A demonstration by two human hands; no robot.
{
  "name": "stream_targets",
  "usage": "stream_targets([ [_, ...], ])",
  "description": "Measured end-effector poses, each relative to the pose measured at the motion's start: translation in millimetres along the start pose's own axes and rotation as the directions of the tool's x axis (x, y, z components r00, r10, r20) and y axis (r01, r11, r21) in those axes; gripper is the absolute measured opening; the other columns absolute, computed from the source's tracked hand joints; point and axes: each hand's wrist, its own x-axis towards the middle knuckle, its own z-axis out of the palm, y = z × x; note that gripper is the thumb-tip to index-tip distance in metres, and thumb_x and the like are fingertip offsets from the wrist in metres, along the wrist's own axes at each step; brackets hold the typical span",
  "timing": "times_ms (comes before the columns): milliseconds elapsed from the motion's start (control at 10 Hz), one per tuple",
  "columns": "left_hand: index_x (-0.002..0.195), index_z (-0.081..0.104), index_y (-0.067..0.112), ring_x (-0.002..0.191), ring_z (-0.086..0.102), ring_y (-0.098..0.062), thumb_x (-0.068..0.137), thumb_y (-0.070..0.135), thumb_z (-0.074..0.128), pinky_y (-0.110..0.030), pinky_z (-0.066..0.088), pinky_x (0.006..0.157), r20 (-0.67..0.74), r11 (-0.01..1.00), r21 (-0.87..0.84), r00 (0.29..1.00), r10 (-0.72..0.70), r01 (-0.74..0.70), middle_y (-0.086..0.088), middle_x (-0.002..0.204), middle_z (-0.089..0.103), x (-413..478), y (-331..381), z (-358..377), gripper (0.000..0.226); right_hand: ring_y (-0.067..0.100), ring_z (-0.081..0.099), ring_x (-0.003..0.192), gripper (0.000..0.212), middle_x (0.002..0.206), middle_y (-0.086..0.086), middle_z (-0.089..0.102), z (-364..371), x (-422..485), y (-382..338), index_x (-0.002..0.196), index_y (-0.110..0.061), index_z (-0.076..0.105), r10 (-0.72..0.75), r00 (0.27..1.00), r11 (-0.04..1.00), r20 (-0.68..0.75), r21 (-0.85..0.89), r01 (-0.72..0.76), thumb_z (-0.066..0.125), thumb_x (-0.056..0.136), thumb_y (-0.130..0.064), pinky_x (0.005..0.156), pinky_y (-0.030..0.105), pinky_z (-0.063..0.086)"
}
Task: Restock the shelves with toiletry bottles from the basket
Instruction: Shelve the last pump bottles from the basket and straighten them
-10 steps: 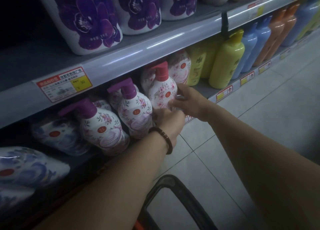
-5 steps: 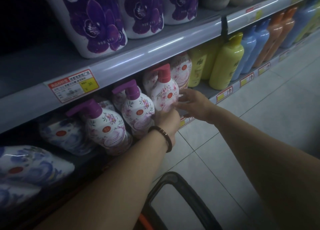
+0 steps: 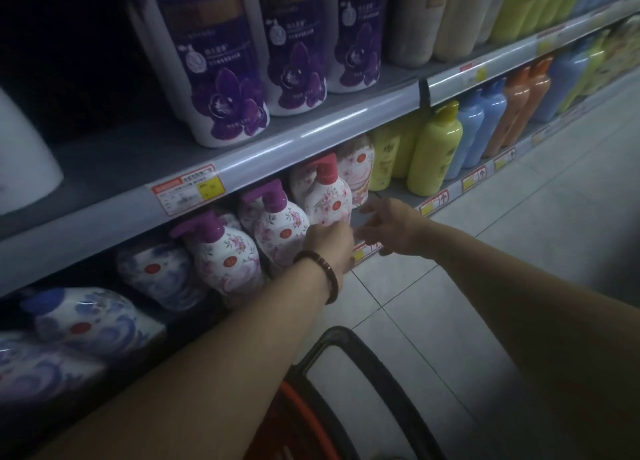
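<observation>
A white floral bottle with a red-pink pump [image 3: 327, 196] stands upright at the front of the lower shelf [image 3: 367, 217]. My left hand [image 3: 329, 243], a bead bracelet on its wrist, is at the bottle's base with its fingers curled round the base and mostly hidden behind the hand. My right hand [image 3: 388, 227] hovers just right of the bottle with its fingers spread, apart from it, over the shelf edge. Two similar floral bottles with purple pumps [image 3: 280, 224] [image 3: 221, 251] stand to the left. The orange basket [image 3: 294, 411] with a black handle [image 3: 349, 342] hangs below my arms.
Blue-patterned bottles [image 3: 86, 321] fill the lower shelf's left end. Yellow bottles [image 3: 433, 154], blue bottles [image 3: 474, 127] and orange bottles [image 3: 523, 106] line its right part. Tall white bottles with purple flowers [image 3: 214, 78] stand on the upper shelf. A tiled floor [image 3: 519, 234] lies to the right.
My right hand has let go of the floral bottle's side and drawn back to the right, fingers spreading. My left hand stays at the bottle's base.
</observation>
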Motion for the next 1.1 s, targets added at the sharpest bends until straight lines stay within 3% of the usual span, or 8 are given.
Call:
stream_targets([
  [300,0.124,0.068,-0.002,0.090,0.070,-0.028,0.095,0.016,0.058,-0.053,0.063,0.093,0.001,0.993,0.050,0.995,0.104,-0.104,-0.012,0.102,0.071,-79,26,-39,0.035,0.023,0.076,0.093,0.045,0.106,0.008,0.076,-3,-74,-75,0.127,-0.010,0.066,-0.138,0.989,0.990,0.043,-0.031,0.140,0.046,0.110,-0.047,0.081,0.054,0.065],
  [400,0.107,0.074,0.007,0.087,0.079,-0.031,0.082,0.019,0.056,-0.053,0.064,0.088,-0.012,0.991,0.063,0.993,0.121,-0.120,-0.013,0.092,0.079,-104,34,-59,0.033,0.024,0.076,0.091,0.047,0.105,0.008,0.076,1,-102,-103,0.120,-0.010,0.068,-0.190,0.981,0.981,0.039,-0.044,0.191,0.043,0.111,-0.048,0.083,0.057,0.064],
  [600,0.114,0.077,0.009,0.105,0.075,-0.041,0.091,0.014,0.057,-0.056,0.063,0.092,-0.034,0.970,0.097,0.973,0.228,-0.224,-0.019,0.108,0.077,-155,39,-105,0.031,0.026,0.076,0.091,0.043,0.109,0.010,0.076,18,-149,-146,0.128,-0.011,0.066,-0.263,0.964,0.961,0.029,-0.079,0.265,0.048,0.110,-0.045,0.082,0.052,0.064],
  [700,0.084,0.072,0.013,0.077,0.076,-0.027,0.095,0.013,0.056,-0.044,0.065,0.076,-0.076,0.964,0.072,0.962,0.261,-0.256,-0.006,0.081,0.076,-193,31,-135,0.020,0.025,0.077,0.090,0.041,0.108,0.013,0.077,38,-170,-163,0.128,-0.010,0.066,-0.302,0.953,0.950,0.024,-0.074,0.303,0.050,0.110,-0.043,0.084,0.052,0.063],
  [800,0.087,0.075,0.031,0.095,0.076,-0.033,0.087,0.025,0.060,-0.055,0.062,0.093,-0.105,0.951,0.110,0.948,0.301,-0.289,-0.008,0.097,0.077,-217,20,-168,0.016,0.026,0.077,0.092,0.040,0.107,0.011,0.076,60,-187,-177,0.127,-0.011,0.065,-0.310,0.949,0.950,0.061,-0.022,0.312,0.050,0.110,-0.043,0.084,0.052,0.063],
  [900,0.089,0.076,0.050,0.099,0.078,-0.030,0.076,0.035,0.063,-0.056,0.061,0.095,-0.121,0.944,0.118,0.939,0.323,-0.310,-0.004,0.101,0.080,-235,10,-205,0.023,0.025,0.073,0.104,0.042,0.118,0.008,0.073,85,-202,-192,0.135,-0.018,0.064,-0.339,0.937,0.938,0.080,-0.043,0.343,0.052,0.108,-0.048,0.092,0.046,0.059],
  [1000,0.100,0.071,0.036,0.107,0.075,-0.026,0.081,0.032,0.060,-0.056,0.059,0.099,-0.187,0.919,0.129,0.901,0.391,-0.372,-0.001,0.112,0.077,-258,-2,-236,0.023,0.019,0.066,0.111,0.043,0.122,0.004,0.072,112,-216,-204,0.136,-0.022,0.065,-0.387,0.918,0.917,0.082,-0.070,0.393,0.056,0.105,-0.051,0.097,0.036,0.051],
  [1100,0.113,0.066,0.027,0.110,0.072,-0.021,0.097,0.014,0.060,-0.054,0.058,0.101,-0.229,0.888,0.149,0.859,0.458,-0.434,0.004,0.115,0.073,-281,-17,-263,0.022,0.016,0.069,0.108,0.059,0.121,0.001,0.073,141,-228,-213,0.135,-0.023,0.065,-0.397,0.911,0.916,0.115,-0.014,0.401,0.055,0.096,-0.066,0.100,0.041,0.054],
])
